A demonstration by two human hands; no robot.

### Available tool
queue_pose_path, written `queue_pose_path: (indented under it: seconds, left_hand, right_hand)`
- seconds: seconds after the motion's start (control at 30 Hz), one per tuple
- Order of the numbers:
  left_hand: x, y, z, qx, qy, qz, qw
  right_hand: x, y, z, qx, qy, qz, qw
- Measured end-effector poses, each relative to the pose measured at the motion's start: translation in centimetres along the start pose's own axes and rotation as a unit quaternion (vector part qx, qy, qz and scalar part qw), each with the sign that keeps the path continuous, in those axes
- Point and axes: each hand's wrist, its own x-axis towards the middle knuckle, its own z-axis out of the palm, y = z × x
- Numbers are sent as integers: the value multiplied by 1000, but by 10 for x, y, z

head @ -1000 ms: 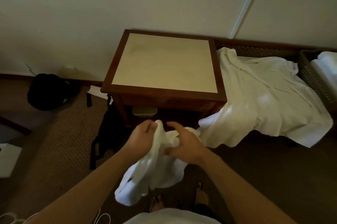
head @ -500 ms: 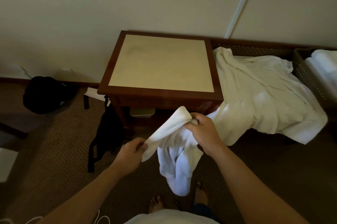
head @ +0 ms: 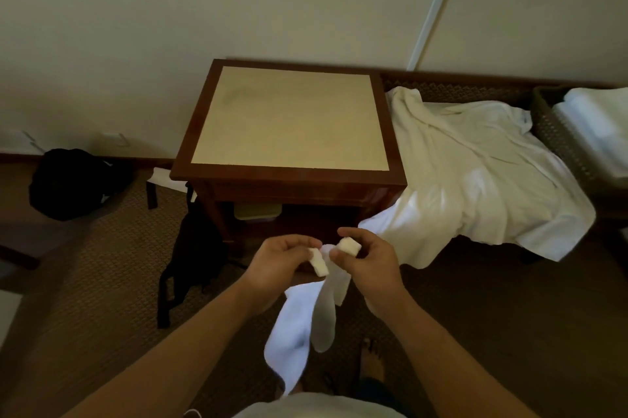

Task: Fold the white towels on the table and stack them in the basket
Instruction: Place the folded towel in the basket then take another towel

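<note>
White towel (head: 299, 329) hanging, left hand (head: 278, 264), right hand (head: 368, 261) apparently pinching corners

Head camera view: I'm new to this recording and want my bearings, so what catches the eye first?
First, the two hands low in the middle: the left hand and right hand each pinch a corner of a small white towel that hangs toward the floor. Behind them stands a wooden table with a pale top. To its right lies a crumpled white sheet, and at the far right a woven basket holding folded towels.

basket (head: 557, 142) cut off at right edge, towel (head: 299, 332) bottom hidden behind shirt (head: 316, 407)
</note>
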Motion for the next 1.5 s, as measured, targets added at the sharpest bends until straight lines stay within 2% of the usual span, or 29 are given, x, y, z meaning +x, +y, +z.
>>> queue_pose_path:
  seconds: [0.07,0.2,0.27,0.37,0.5,0.63,0.67,0.73,0.83,0.93,1.0,1.1,1.23,1.5]
  left_hand:
    - [-2,3,-2,92,-22,61,994]
    - [-1,2,-7,251,-73,148,954]
    - [-2,1,-7,330,-51,189,923]
    - [-3,-4,-4,368,11,274,889]
    - [-1,-17,-5,436,60,359,823]
    - [-4,-12,-6,389,11,323,863]
    - [-4,-11,-7,394,13,320,862]
    - [-3,-13,-7,392,25,323,861]
    - [-4,-18,-3,344,66,312,883]
    - [-6,-22,2,269,94,277,918]
    - [-9,-23,7,202,106,232,946]
    - [-10,-25,10,151,101,201,963]
    - [-8,-25,6,174,97,213,956]
    - [-12,-22,3,283,149,346,882]
  right_hand:
    - [-2,3,-2,66,8,16,998]
    - [-9,3,-2,148,-15,24,989]
    - [-11,3,-1,173,-22,29,984]
    - [-14,4,3,215,-32,49,975]
    - [-18,1,7,265,-56,84,959]
    - [-21,-2,7,242,-77,82,964]
    - [-21,-4,6,241,-86,85,963]
    - [-21,-9,4,249,-109,99,957]
    - [-21,-16,-1,256,-137,105,951]
    - [-22,-17,-2,215,-176,50,959]
    - [-24,-15,2,144,-161,-2,976]
    - [-24,-14,9,102,-89,-30,990]
    - [-26,-16,7,89,-71,-47,992]
    - [-31,-25,8,58,-95,-83,990]
